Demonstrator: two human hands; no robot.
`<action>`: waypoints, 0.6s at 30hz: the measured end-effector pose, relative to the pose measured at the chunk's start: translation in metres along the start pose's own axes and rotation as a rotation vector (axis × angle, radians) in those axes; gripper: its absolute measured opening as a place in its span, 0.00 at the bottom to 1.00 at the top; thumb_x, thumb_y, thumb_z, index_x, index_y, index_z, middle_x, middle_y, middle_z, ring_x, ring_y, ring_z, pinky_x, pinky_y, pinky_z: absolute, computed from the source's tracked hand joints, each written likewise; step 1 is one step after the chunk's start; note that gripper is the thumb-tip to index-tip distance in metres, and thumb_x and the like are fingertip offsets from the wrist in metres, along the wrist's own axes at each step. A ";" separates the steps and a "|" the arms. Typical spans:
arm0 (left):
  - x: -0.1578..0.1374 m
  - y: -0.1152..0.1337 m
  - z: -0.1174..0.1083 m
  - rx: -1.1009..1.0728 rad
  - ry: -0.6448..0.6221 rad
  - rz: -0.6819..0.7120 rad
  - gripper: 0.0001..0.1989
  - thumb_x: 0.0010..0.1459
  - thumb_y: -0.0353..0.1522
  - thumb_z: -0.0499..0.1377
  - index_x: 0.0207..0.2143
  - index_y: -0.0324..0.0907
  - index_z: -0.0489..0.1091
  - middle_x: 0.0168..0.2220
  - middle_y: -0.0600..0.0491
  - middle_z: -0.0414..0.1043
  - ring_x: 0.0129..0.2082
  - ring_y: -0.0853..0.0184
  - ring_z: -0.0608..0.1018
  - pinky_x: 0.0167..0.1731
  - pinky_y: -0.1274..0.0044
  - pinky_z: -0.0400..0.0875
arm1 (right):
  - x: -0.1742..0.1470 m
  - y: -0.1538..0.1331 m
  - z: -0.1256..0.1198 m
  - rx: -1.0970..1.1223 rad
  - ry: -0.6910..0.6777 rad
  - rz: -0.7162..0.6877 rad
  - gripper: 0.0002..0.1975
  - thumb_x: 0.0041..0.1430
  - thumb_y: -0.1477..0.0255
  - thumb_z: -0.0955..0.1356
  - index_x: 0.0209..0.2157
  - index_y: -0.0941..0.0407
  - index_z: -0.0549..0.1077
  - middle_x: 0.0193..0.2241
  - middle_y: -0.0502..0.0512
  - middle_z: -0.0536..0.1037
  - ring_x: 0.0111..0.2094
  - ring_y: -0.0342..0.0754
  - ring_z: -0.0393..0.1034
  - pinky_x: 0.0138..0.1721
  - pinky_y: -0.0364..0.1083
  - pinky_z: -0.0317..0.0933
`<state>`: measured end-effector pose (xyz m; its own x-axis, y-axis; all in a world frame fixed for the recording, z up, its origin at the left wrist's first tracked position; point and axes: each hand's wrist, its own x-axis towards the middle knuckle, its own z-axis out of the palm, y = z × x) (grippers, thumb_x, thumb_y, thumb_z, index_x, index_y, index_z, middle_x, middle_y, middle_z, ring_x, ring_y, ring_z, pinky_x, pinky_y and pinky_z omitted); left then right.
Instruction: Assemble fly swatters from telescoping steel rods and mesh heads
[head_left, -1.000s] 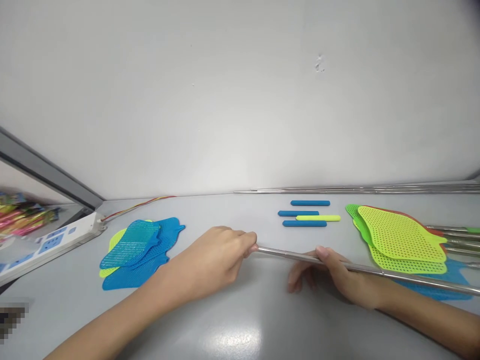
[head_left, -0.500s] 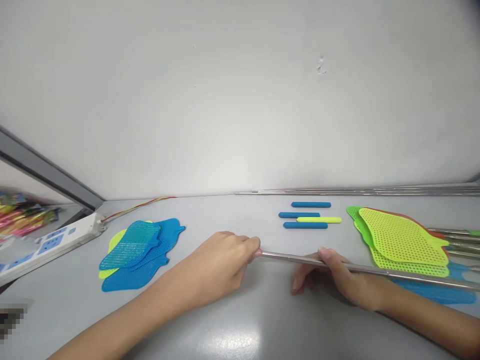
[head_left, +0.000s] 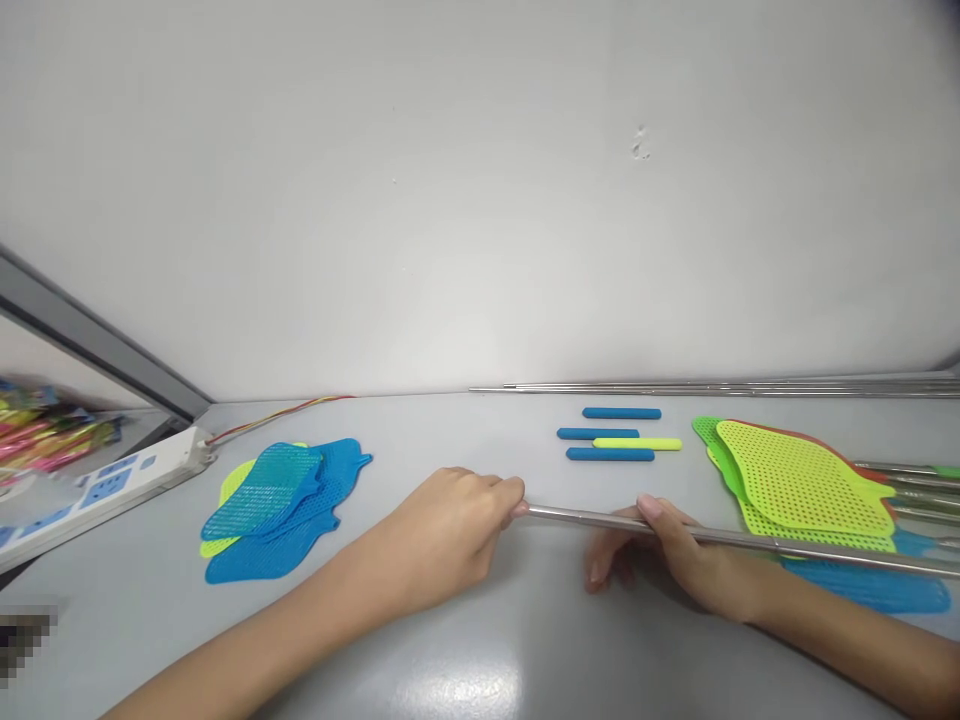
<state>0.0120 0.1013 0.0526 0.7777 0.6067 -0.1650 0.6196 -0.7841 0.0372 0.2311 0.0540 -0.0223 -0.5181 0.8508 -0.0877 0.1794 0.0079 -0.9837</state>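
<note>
A thin metal telescopic rod [head_left: 581, 517] runs from the middle of the view to the right edge, held above the table. My left hand [head_left: 461, 525] is closed round its narrow left end, so the tip is hidden. My right hand [head_left: 671, 545] supports the rod farther right, thumb on top and fingers curled beneath. Just behind lie blue plastic handle sleeves [head_left: 621, 413] and one yellow sleeve [head_left: 637, 444]. Beyond my right wrist is a pile of fly swatters, a yellow swatter head [head_left: 802, 480] on top. Blue swatter heads [head_left: 285, 545] lie left of my left hand.
Several metal rods [head_left: 712, 387] lie along the foot of the white wall [head_left: 480, 200]. A white power strip [head_left: 105, 490] with a red and yellow cord [head_left: 277, 411] stands at the left. Colourful packets [head_left: 45, 430] lie past the grey frame bar [head_left: 97, 335].
Both hands keep their hold on the rod and have barely moved. The whole view has shifted very slightly; the swatters and sleeves lie as before.
</note>
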 end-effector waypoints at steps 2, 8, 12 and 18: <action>0.001 0.000 0.000 -0.005 0.005 0.011 0.10 0.55 0.26 0.41 0.24 0.41 0.56 0.19 0.55 0.61 0.17 0.70 0.63 0.19 0.78 0.53 | 0.000 -0.001 0.000 -0.008 0.001 -0.002 0.35 0.57 0.56 0.42 0.29 0.58 0.73 0.28 0.57 0.74 0.31 0.48 0.65 0.35 0.48 0.58; 0.001 0.001 0.001 -0.035 0.033 0.018 0.10 0.56 0.26 0.41 0.24 0.41 0.55 0.18 0.56 0.60 0.18 0.70 0.63 0.19 0.79 0.51 | 0.000 0.001 -0.001 -0.014 0.000 -0.008 0.36 0.56 0.56 0.42 0.28 0.57 0.73 0.27 0.57 0.73 0.31 0.49 0.64 0.35 0.49 0.57; 0.001 0.002 0.000 -0.074 0.027 0.017 0.11 0.57 0.28 0.41 0.23 0.41 0.54 0.17 0.57 0.59 0.17 0.72 0.61 0.18 0.79 0.50 | 0.000 0.003 -0.002 -0.023 -0.001 -0.022 0.36 0.56 0.56 0.43 0.27 0.57 0.73 0.27 0.57 0.73 0.31 0.49 0.64 0.35 0.49 0.57; 0.003 0.002 0.001 -0.186 -0.015 0.006 0.14 0.59 0.31 0.39 0.22 0.41 0.54 0.17 0.57 0.58 0.16 0.73 0.60 0.18 0.80 0.51 | -0.003 -0.003 -0.001 -0.058 -0.015 -0.016 0.34 0.58 0.58 0.43 0.28 0.57 0.73 0.28 0.55 0.74 0.32 0.48 0.65 0.36 0.48 0.57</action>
<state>0.0158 0.1011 0.0516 0.7807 0.5987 -0.1788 0.6248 -0.7493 0.2193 0.2324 0.0521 -0.0193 -0.5337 0.8423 -0.0749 0.2189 0.0520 -0.9744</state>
